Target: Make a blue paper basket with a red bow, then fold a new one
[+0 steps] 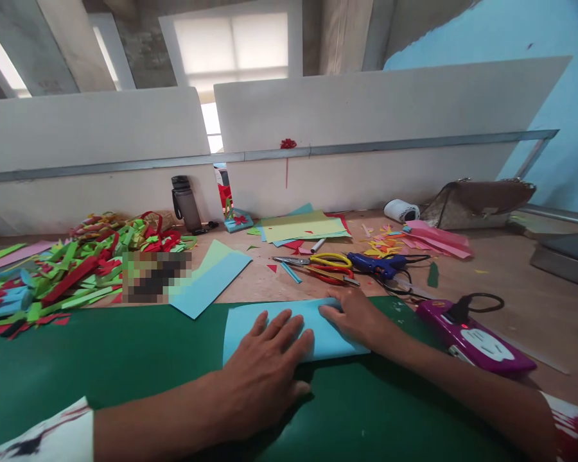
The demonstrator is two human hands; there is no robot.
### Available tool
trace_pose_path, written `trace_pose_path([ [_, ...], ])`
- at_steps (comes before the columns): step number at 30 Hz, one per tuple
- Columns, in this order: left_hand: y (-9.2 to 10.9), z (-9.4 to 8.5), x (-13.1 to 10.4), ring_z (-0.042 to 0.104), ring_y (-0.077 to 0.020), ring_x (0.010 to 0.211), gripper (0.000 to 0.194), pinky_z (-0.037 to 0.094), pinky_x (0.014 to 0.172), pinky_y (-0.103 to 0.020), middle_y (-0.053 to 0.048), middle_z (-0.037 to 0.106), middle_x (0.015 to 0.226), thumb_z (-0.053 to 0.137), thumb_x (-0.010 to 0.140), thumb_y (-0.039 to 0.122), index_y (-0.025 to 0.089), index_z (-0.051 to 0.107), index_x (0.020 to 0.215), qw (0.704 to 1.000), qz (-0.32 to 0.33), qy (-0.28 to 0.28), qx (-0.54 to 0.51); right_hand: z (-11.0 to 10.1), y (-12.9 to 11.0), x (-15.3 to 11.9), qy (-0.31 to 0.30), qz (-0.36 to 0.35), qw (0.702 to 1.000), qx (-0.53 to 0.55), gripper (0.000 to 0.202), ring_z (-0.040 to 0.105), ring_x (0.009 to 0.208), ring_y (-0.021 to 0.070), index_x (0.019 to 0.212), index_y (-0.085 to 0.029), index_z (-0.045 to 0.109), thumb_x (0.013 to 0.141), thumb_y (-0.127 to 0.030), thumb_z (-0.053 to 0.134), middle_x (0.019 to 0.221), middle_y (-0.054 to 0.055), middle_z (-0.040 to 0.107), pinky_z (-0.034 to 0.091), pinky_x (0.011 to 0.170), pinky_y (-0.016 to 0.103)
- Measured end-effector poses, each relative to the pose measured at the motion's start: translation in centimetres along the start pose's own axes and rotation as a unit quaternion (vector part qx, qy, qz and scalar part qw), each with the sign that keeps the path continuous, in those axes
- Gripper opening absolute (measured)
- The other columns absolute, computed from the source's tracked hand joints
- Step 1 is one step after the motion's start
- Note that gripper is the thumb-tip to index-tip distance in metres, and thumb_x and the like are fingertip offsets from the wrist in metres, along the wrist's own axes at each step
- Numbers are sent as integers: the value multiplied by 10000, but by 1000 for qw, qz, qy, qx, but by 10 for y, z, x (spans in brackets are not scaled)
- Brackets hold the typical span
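Note:
A folded sheet of light blue paper (325, 330) lies on the green mat (144, 359) in front of me. My left hand (270, 366) rests flat on its left half, fingers spread. At the far right of the sheet, my right hand (354, 314) has its thumb and bent fingers on the paper's upper edge. Just beyond the paper, yellow-handled scissors (325, 260) and red-handled scissors (325, 276) lie beside a blue glue gun (378, 263). To the left, other blue and green sheets (212, 276) overlap the mat's back edge.
A heap of coloured paper strips (81, 269) covers the left. Behind stand a dark bottle (186, 204) and stacked coloured sheets (306, 226). At right are a purple power strip (476, 340), a thread spool (401, 210) and a brown bag (481, 204). White panels (366, 109) close off the back.

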State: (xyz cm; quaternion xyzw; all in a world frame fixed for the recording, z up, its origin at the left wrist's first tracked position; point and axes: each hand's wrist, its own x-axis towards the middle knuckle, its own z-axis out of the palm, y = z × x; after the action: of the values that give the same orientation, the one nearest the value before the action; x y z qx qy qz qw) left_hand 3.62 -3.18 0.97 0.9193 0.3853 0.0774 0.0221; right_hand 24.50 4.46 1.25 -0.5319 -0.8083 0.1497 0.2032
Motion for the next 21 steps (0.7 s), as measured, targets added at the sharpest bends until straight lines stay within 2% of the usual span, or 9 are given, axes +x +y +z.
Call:
trace_pose_path([
  [3,1,3,5,223,-354,1355,591,240,1050,-592,-146,299,1473,467,900,423,194,284,1413,999,-8,-35,-33,1,1,0,2,-4,1000,-18,138,528,650,176,621,-190,451,752,-232,455,681,45,588,322,589,268],
  [7,-1,0,8,243,-375,1341,590,252,1025,-622,-163,298,1469,414,917,430,185,254,1430,998,-15,-50,-47,3,4,3,4,-7,1000,-29,139,539,660,188,645,-185,470,759,-256,435,687,61,598,329,600,275],
  [14,-5,-1,10,250,-373,1339,557,274,1020,-607,-173,301,1464,370,931,398,173,259,1429,998,-20,-51,-37,5,9,6,-1,-11,1000,-23,188,542,660,203,662,-188,479,769,-307,382,678,70,593,328,596,287],
  [21,-7,1,12,233,-388,1343,544,278,1002,-633,-179,295,1467,346,939,408,164,287,1422,997,-33,-46,-46,6,13,10,-5,4,1000,8,182,550,715,228,648,-194,468,751,-332,411,702,77,594,345,638,307],
])
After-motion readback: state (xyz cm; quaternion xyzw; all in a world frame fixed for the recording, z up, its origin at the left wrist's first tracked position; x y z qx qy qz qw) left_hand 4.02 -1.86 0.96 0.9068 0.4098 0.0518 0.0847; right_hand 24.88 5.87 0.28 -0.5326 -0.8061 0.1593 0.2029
